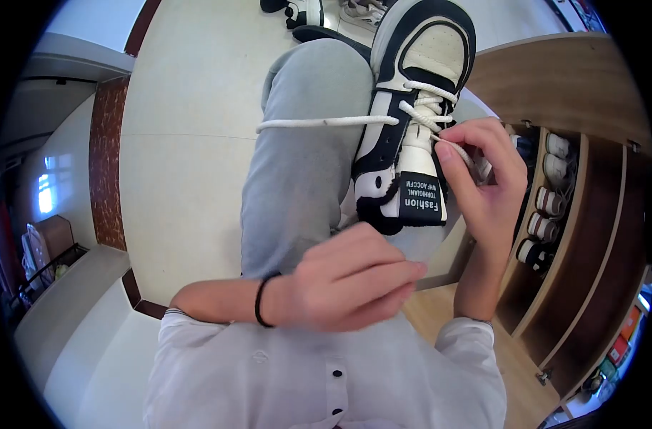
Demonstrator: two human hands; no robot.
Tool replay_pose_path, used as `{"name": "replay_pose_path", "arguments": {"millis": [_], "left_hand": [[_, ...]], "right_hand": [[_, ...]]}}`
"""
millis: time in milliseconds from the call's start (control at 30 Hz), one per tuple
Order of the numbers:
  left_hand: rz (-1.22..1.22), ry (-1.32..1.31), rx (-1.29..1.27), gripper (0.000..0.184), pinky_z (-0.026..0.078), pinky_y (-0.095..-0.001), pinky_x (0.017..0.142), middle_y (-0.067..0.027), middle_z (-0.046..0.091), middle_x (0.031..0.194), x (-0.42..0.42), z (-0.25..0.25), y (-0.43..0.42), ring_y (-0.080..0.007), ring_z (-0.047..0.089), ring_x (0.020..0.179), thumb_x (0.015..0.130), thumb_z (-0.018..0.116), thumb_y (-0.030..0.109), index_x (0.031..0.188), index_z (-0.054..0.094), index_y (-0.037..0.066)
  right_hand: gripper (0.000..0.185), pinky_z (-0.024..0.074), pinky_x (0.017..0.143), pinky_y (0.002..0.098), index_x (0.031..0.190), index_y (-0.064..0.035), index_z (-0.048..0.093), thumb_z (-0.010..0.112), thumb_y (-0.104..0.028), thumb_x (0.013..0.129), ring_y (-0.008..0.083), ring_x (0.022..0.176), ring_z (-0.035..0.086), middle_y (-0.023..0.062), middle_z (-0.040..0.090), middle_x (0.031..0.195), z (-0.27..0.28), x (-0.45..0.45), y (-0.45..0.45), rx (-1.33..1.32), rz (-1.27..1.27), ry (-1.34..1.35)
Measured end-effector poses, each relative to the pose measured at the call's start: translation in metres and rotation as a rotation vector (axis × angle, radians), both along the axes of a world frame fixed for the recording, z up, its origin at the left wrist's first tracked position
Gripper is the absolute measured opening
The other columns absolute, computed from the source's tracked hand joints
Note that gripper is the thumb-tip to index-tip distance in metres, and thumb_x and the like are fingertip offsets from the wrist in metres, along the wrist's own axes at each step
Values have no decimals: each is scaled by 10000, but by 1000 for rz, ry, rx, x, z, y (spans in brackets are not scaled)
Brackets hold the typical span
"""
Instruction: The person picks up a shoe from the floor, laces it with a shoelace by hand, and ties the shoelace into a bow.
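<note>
A black-and-white sneaker [411,129] rests on my lap against my knee, its toe pointing away and its heel toward me. The tongue carries a black label [421,199] reading "Fashion". White shoelace crosses the upper part of the tongue; the lower eyelets on the left side show no lace. One loose lace end [319,122] lies leftward across my grey-trousered knee. At the shoe's right side, my right hand [486,171] pinches the shoelace [469,159] between thumb and forefinger. My left hand [347,279], slightly blurred, is closed below the heel; its fingertips' contents are hidden.
On the right stands an open wooden shoe cabinet [590,214] with several shoes [551,204] on its shelves. More shoes [308,13] sit on the tiled floor [190,143] ahead. A low ledge [76,286] with items runs along the left.
</note>
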State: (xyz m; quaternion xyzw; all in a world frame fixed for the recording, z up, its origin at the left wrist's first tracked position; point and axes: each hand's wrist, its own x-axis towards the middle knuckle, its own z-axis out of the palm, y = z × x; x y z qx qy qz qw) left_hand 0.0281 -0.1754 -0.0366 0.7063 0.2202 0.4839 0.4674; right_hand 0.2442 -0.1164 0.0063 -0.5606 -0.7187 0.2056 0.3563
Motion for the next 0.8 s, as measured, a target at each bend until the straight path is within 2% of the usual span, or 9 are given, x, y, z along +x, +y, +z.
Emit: {"name": "replay_pose_path", "arguments": {"millis": [67, 133, 167, 200, 267, 333, 433, 500, 800], "left_hand": [[-211, 27, -405, 296, 495, -323, 874, -147, 630, 1229, 1, 10, -14, -200, 589, 1121, 892, 724, 29, 1175, 671, -41], [-335, -458, -1284, 462, 517, -342, 913, -146, 569, 1354, 20, 9, -20, -211, 590, 1162, 951, 665, 36, 1375, 499, -42], [-363, -419, -1280, 495, 488, -374, 1006, -119, 516, 1427, 22, 3, -12, -189, 556, 1229, 1023, 585, 117, 1459, 379, 1], [-363, -422, -1277, 495, 488, -374, 1006, -119, 516, 1427, 25, 0, -13, -189, 556, 1229, 1023, 585, 117, 1459, 379, 1], [-182, -812, -1318, 425, 427, -410, 1080, -76, 533, 1413, 41, -6, -16, -160, 518, 1274, 1062, 520, 213, 1435, 423, 34], [-160, -882, -1288, 396, 407, -396, 1060, -22, 550, 1389, 52, -3, -15, -131, 498, 1269, 1072, 502, 283, 1405, 468, 71], [-155, -969, -1388, 344, 429, -359, 944, 16, 595, 1317, 56, -5, -6, -102, 528, 1179, 1072, 512, 297, 1350, 529, 97], [-187, -912, -1404, 285, 428, -335, 827, 38, 635, 1233, 57, 0, 1, -77, 552, 1074, 1073, 524, 291, 1292, 576, 117], [-119, -819, -1377, 235, 436, -300, 752, 30, 647, 1182, 59, -4, -1, -59, 567, 993, 1084, 514, 242, 1271, 584, 117]], "right_hand": [[118, 477, 690, 259, 940, 22, 693, 741, 16, 833, 147, 783, 613, 85, 654, 896, 4, 1, 2, -8, 2, -46], [115, 475, 687, 260, 932, 15, 696, 747, 11, 830, 144, 779, 611, 78, 657, 895, 6, 1, 5, 16, 37, -116], [115, 475, 687, 260, 932, 15, 696, 747, 11, 830, 144, 779, 611, 78, 657, 895, 6, 1, 5, 17, 39, -118], [111, 470, 696, 259, 937, 20, 692, 740, 10, 837, 143, 786, 605, 79, 654, 897, 5, 0, 5, -12, 34, -70], [107, 464, 704, 259, 941, 24, 688, 733, 9, 845, 143, 793, 598, 79, 651, 898, -1, 0, 5, -40, 32, -26], [91, 447, 722, 255, 949, 31, 678, 710, 9, 867, 137, 811, 577, 72, 646, 905, -12, 1, 4, -103, -14, 226], [83, 436, 735, 251, 958, 40, 669, 691, 11, 884, 131, 825, 562, 65, 640, 913, -9, 0, 2, -169, -34, 261], [87, 434, 728, 248, 957, 37, 676, 701, 8, 879, 127, 817, 559, 62, 645, 911, -11, 0, 3, -173, -35, 265], [124, 491, 684, 258, 930, 19, 729, 774, 19, 815, 151, 758, 625, 84, 676, 866, -1, -8, 2, 26, -44, 34]]}}
